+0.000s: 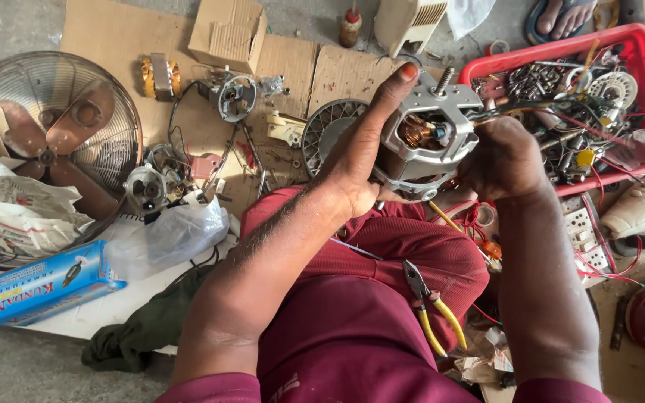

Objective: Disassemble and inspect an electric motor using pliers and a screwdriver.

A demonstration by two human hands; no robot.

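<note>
Left hand (360,160) wrapped around grey fan motor (427,142), fingers stretched over housing; right hand (502,160) clenched on opposite side, copper windings exposed.

Grey fan motor (428,142) (copper windings exposed) held tilted above the lap.

Grey concrete floor (16,366) in daylight, flattened cardboard sheets (106,30) spread across it
</note>
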